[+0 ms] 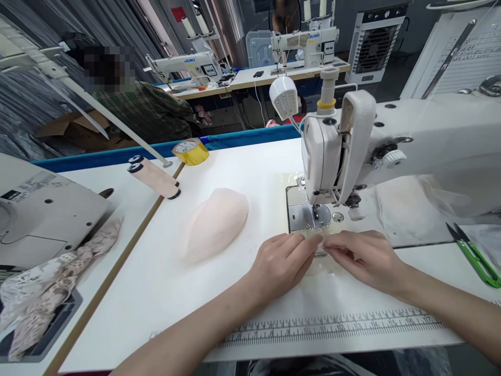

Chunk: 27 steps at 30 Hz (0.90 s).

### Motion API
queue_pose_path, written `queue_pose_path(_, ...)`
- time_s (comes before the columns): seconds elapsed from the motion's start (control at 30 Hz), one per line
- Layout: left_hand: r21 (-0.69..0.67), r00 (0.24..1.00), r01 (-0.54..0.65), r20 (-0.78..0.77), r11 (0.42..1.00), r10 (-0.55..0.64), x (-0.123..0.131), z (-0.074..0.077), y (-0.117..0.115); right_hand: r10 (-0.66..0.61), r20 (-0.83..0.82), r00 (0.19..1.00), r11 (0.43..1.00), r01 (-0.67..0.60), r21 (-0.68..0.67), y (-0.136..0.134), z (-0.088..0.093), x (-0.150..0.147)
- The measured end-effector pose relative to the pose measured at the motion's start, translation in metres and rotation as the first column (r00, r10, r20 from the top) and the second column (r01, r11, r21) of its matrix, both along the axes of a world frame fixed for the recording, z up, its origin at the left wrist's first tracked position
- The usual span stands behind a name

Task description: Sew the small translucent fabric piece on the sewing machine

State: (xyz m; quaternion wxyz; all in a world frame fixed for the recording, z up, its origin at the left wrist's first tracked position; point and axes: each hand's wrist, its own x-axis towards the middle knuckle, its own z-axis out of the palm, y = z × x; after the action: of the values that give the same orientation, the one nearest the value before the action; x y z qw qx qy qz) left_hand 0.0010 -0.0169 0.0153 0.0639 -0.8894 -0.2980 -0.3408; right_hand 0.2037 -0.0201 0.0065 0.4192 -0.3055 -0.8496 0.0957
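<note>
My left hand (282, 259) and my right hand (366, 259) meet just in front of the needle plate (302, 217) of a white sewing machine (323, 149). On both, the fingers are closed in a pinch, the fingertips nearly touching. Whatever lies between them is too small and pale to make out. Above and behind the fingertips stands the presser foot (315, 211). To the left of my left hand, a pale pink fabric cup (219, 224) rests on the white table (164, 292).
Green thread snips (479, 261) lie at the right, near folded pale fabric (403, 209). Thread spools (154, 177) and yellow tape (191, 151) sit at the back left. Lace fabric (50, 292) lies by another machine (47, 214). A person (144, 109) sits beyond the table.
</note>
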Motion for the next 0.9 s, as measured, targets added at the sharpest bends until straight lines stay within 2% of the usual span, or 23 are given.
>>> queue_pose_path(0.13, -0.084, 1.000, 0.007, 0.012, 0.996, -0.006, 0.0007, -0.0007, -0.0011, -0.008, 0.058, 0.998, 1.000, 0.007, 0.020, 0.0002, -0.0025, 0.0010)
queue_pose_path(0.4, 0.042, 0.999, 0.011, 0.046, 0.999, -0.013, -0.0055, -0.0041, 0.0015, 0.011, 0.018, 1.000, 0.995, -0.009, -0.103, -0.0002, -0.0056, -0.0005)
queue_pose_path(0.9, 0.047, 0.991, 0.063, 0.119, 0.997, -0.068, -0.0048, 0.0003, 0.0026, -0.025, 0.119, 0.993, 0.999, 0.029, -0.030, -0.0020, -0.0057, -0.0007)
